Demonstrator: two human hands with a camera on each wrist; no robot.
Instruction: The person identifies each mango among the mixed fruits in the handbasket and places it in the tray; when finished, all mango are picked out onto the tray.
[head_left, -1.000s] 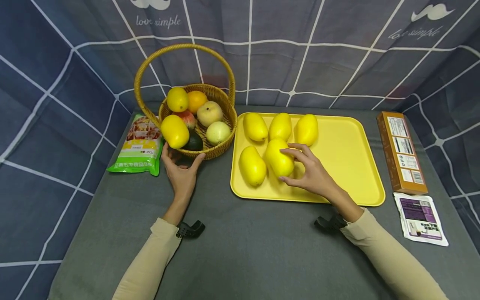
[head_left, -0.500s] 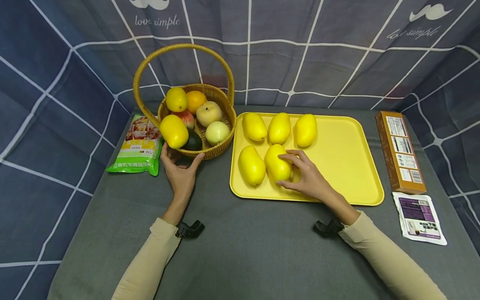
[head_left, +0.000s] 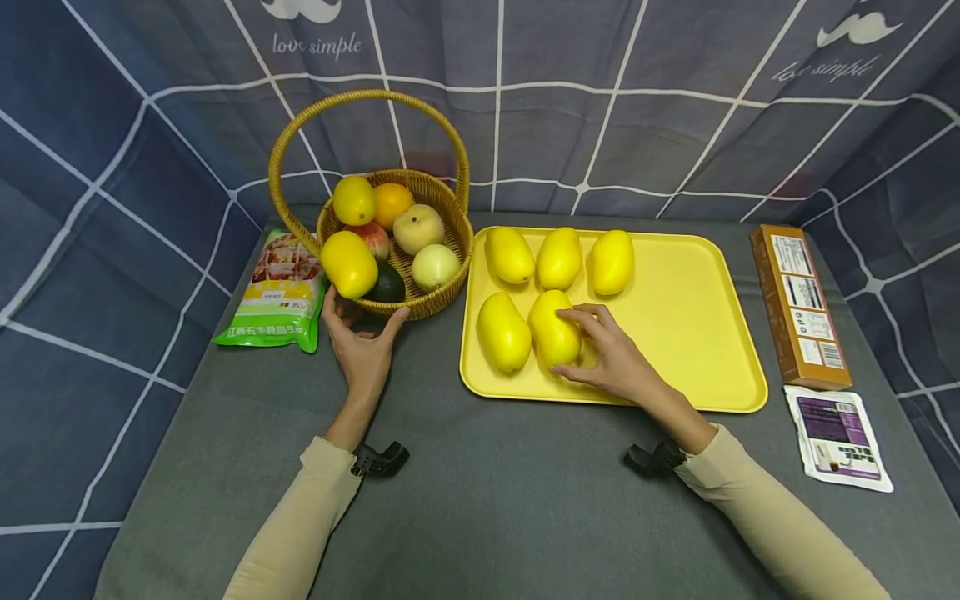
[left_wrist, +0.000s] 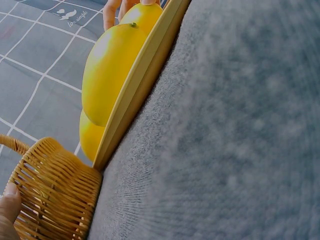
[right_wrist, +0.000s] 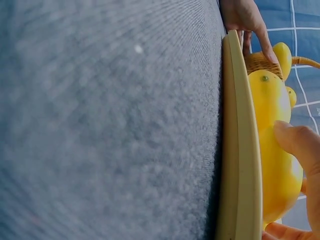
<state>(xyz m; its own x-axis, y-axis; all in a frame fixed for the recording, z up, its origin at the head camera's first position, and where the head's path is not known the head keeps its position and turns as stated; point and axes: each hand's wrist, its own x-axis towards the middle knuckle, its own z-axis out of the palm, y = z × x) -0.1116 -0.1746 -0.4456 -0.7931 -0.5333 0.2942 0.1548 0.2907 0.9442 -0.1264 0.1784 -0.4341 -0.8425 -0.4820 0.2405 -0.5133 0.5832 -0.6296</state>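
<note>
My right hand (head_left: 611, 354) grips a yellow mango (head_left: 553, 329) from its right side, thumb near and fingers far. It lies in the front row of the yellow tray (head_left: 675, 333), beside another mango (head_left: 504, 332). Three more mangoes form the back row, one of them a mango (head_left: 558, 258) right behind the gripped one. My left hand (head_left: 362, 346) holds the front of the wicker basket (head_left: 427, 306), thumb on its wall (left_wrist: 55, 190) and the other fingers partly hidden under the overhanging fruit. In the right wrist view, thumb and fingertips curve round the mango (right_wrist: 280, 175).
Inside the basket lie a mango (head_left: 348, 262), a lemon (head_left: 354, 200), an orange (head_left: 392, 204) and several other fruits. A green food bag (head_left: 273, 292) is left of it. Right of the tray lie a brown box (head_left: 802, 304) and a white-purple pouch (head_left: 838, 437).
My right hand has lowered the mango a little, down and slightly left, to beside the other front-row mango. My left hand has stayed at the basket.
</note>
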